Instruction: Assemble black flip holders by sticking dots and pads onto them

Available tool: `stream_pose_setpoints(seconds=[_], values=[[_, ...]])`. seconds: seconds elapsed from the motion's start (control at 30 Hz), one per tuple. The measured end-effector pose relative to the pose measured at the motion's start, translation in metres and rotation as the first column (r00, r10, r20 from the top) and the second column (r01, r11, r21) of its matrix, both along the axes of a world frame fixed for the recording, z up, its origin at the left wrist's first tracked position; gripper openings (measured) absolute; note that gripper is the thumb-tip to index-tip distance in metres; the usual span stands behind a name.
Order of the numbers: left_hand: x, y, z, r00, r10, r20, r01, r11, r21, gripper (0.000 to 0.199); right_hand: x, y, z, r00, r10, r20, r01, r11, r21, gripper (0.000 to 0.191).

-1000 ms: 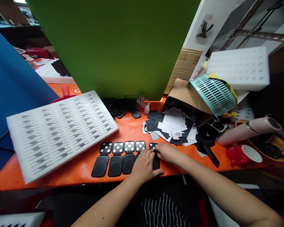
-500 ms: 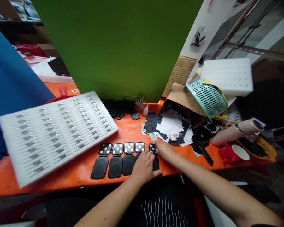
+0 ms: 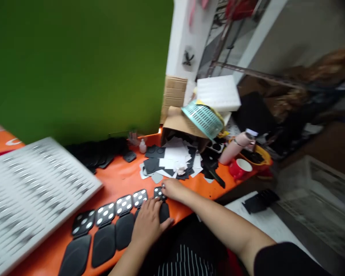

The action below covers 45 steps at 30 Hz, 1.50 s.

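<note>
Along the front of the orange table runs a row of black hinged folding cases, opened flat, each upper square showing white dots. My left hand lies flat over the right end of this row, fingers stretched and thumb spread to the side. It partly covers two of the cases. Close by, my right hand has its fingers pressed together at the right edge of the last dotted square. Whatever those fingertips hold, if anything, is too small to make out.
A white foam tray with slots lies left. Behind are black pieces, a small white bottle and loose black and white sheets. On the right stand a teal basket, a pink flask and a red mug.
My view has swung to the right, so the table and its contents appear further left. Both hands stay at the same last case, in much the same pose.
</note>
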<state>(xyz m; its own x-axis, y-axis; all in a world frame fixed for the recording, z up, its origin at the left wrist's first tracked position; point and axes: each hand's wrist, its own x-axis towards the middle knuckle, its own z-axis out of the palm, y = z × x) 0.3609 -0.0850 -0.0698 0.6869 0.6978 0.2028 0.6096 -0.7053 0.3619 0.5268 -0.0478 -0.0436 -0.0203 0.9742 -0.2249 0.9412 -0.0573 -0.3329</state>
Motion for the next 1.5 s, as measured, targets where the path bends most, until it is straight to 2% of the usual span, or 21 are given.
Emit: stream_pose_setpoints(seconds=[0.13,0.27,0.33,0.4,0.43,0.5,0.57,0.6,0.7,0.83,0.9,1.03,1.2,1.37,1.5], values=[[0.003,0.005,-0.008,0.999,-0.020,-0.029,0.022,0.997,0.075,0.054,0.002,0.009,0.007,1.000,0.004,0.009,-0.004,1.000,-0.020,0.023],[0.004,0.007,-0.011,0.997,-0.015,-0.081,0.024,0.994,0.107,0.057,0.005,0.006,0.012,1.000,0.007,-0.025,-0.008,0.999,-0.036,0.020],[0.005,0.007,-0.011,0.994,-0.004,-0.105,0.016,0.994,0.106,0.058,0.010,0.000,0.009,0.992,-0.017,-0.126,0.007,0.997,-0.079,0.017],[0.006,0.006,-0.010,0.992,0.004,-0.124,0.009,0.994,0.107,0.059,0.017,-0.007,0.001,0.935,-0.103,-0.339,0.054,0.987,-0.150,0.015],[0.007,0.006,-0.010,0.992,0.007,-0.129,0.007,0.994,0.110,0.059,0.021,-0.011,-0.004,0.863,-0.172,-0.474,0.091,0.978,-0.189,0.014],[0.008,0.005,-0.010,0.991,0.021,-0.133,-0.005,0.993,0.119,0.059,0.027,-0.017,-0.015,0.633,-0.315,-0.708,0.171,0.948,-0.268,0.013],[0.009,0.004,-0.010,0.990,0.029,-0.140,-0.012,0.992,0.124,0.061,0.030,-0.020,-0.025,0.406,-0.393,-0.825,0.210,0.919,-0.334,0.013],[0.009,0.003,-0.010,0.989,0.031,-0.148,-0.013,0.992,0.123,0.062,0.031,-0.020,-0.028,0.338,-0.409,-0.847,0.202,0.911,-0.359,0.012],[0.011,0.003,-0.007,0.981,0.047,-0.189,-0.026,0.993,0.111,0.067,0.033,-0.021,-0.032,0.202,-0.421,-0.885,0.159,0.905,-0.394,0.013],[0.017,0.010,0.003,0.956,0.043,-0.289,-0.024,0.997,0.067,0.072,0.038,-0.022,-0.030,-0.203,-0.343,-0.917,0.227,0.894,-0.385,0.012],[0.022,0.015,0.008,0.944,0.025,-0.329,-0.005,0.998,0.060,0.070,0.040,-0.025,-0.030,-0.318,-0.282,-0.905,0.262,0.892,-0.369,0.013],[0.030,0.022,0.013,0.936,0.015,-0.351,0.023,0.994,0.104,0.069,0.042,-0.029,-0.034,-0.393,-0.222,-0.892,0.298,0.887,-0.352,0.016],[0.027,0.030,0.008,0.943,0.073,-0.326,-0.010,0.981,0.192,0.073,0.044,-0.032,-0.034,-0.501,-0.176,-0.847,0.273,0.897,-0.347,0.017],[0.016,0.032,-0.005,0.953,0.033,-0.301,0.017,0.986,0.164,0.071,0.047,-0.031,-0.032,-0.512,-0.198,-0.836,0.222,0.909,-0.351,0.023],[0.015,0.027,-0.012,0.954,0.045,-0.296,-0.010,0.993,0.118,0.067,0.046,-0.030,-0.032,-0.460,-0.239,-0.855,0.191,0.914,-0.358,0.023]])
